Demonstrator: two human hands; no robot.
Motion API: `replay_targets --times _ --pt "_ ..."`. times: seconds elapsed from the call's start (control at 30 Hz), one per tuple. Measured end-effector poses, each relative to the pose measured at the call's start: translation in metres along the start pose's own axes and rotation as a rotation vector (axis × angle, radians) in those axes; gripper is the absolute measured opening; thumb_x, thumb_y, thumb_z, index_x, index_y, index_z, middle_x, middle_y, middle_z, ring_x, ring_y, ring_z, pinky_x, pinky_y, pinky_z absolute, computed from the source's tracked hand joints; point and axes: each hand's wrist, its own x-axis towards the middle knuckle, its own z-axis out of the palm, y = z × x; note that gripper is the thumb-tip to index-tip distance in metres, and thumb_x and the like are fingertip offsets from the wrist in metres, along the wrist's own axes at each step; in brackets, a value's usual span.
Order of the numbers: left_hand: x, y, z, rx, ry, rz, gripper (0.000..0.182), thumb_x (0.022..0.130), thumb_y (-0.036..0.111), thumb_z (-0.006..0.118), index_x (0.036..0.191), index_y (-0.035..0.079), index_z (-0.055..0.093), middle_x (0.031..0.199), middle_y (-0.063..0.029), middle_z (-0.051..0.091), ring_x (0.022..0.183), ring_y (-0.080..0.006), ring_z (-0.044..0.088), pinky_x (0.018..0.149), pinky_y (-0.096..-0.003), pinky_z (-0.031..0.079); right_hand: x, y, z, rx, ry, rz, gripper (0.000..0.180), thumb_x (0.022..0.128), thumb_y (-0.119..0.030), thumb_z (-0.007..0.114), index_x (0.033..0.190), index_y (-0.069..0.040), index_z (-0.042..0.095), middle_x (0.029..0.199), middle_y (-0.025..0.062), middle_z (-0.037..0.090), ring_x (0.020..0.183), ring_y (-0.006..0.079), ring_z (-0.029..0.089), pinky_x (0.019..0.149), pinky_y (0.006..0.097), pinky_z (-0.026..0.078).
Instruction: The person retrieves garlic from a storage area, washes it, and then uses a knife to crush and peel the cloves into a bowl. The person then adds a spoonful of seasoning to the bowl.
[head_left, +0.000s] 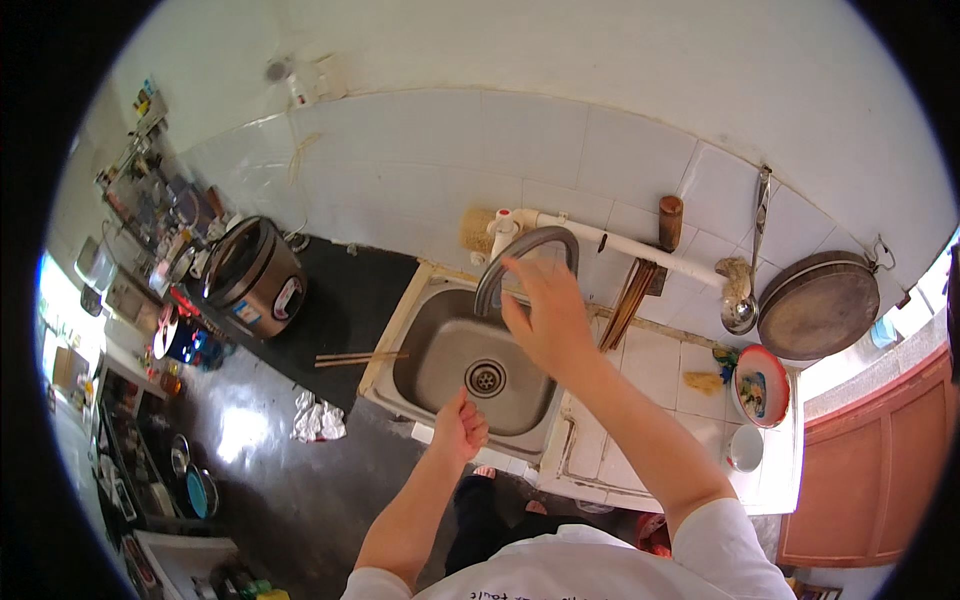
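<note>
My right hand (551, 319) is at the grey curved faucet spout (529, 244), thumb and fingers apart. Its fingertips overlap the spout in view, and I cannot tell whether they touch it. No object shows in that hand. My left hand (461, 431) is curled with the thumb up, over the front edge of the stainless steel sink (442, 360); nothing shows inside it. A round drain strainer (485, 378) sits in the sink's floor. A pair of wooden chopsticks (352, 360) lies across the dark countertop and the sink's left rim.
A rice cooker (259, 281) stands on the dark countertop (360, 277). On the tiled counter (652, 375) are a red-rimmed bowl (780, 390) and a white bowl (745, 448). More chopsticks (628, 304), a ladle (759, 217) and a round pan (821, 307) are against the wall.
</note>
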Motion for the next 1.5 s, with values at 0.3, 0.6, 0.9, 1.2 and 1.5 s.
replay_targets --times 0.3,0.6,0.9,1.2,1.5 --pt "0.161 0.098 0.044 0.003 0.106 -0.151 0.019 0.093 0.019 0.044 0.077 0.009 0.047 0.058 -0.0039 0.040 0.042 -0.0157 0.037 0.035 -0.0256 0.025 0.103 0.064 0.059 -0.560 -0.462 0.384 0.042 0.085 -0.033 0.046 0.105 0.001 0.060 0.084 0.0162 0.063 0.086 0.0327 0.058 0.078 0.0434 0.045" --pt "0.210 0.096 0.059 -0.019 -0.072 -0.158 0.016 0.089 0.021 0.045 0.084 0.008 0.052 0.061 -0.0037 0.044 0.042 -0.0138 0.037 0.038 -0.0245 0.027 0.107 0.077 0.056 -0.412 -0.539 0.497 0.039 0.080 -0.012 0.047 0.117 -0.003 0.053 0.091 0.0203 0.063 0.089 0.0346 0.060 0.078 0.0435 0.048" --pt "0.241 0.081 0.044 -0.215 -0.297 -0.335 0.018 0.088 0.020 0.044 0.085 0.004 0.053 0.060 -0.0017 0.045 0.041 -0.0130 0.032 0.039 -0.0236 0.023 0.095 0.080 0.058 -0.466 -0.458 0.466 0.038 0.078 -0.010 0.049 0.114 -0.001 0.055 0.089 0.0180 0.064 0.090 0.0326 0.058 0.079 0.0413 0.047" --pt "0.261 0.069 0.052 -0.171 -0.129 -0.314 0.024 0.092 0.023 0.037 0.084 0.005 0.050 0.062 -0.0024 0.046 0.042 -0.0128 0.037 0.038 -0.0261 0.031 0.071 0.089 0.059 -0.385 -0.118 0.436 0.033 0.077 -0.018 0.056 0.104 0.000 0.060 0.095 0.0177 0.062 0.092 0.0337 0.056 0.082 0.0425 0.044" --pt "0.254 0.091 0.033 0.046 -0.132 -0.325 0.018 0.091 0.022 0.045 0.096 0.006 0.052 0.069 -0.0036 0.051 0.060 -0.0169 0.048 0.055 -0.0323 0.042 0.082 0.071 0.059 -0.210 -0.067 0.341 0.039 0.079 -0.026 0.060 0.107 0.001 0.060 0.096 0.0177 0.062 0.095 0.0343 0.055 0.085 0.0421 0.042"
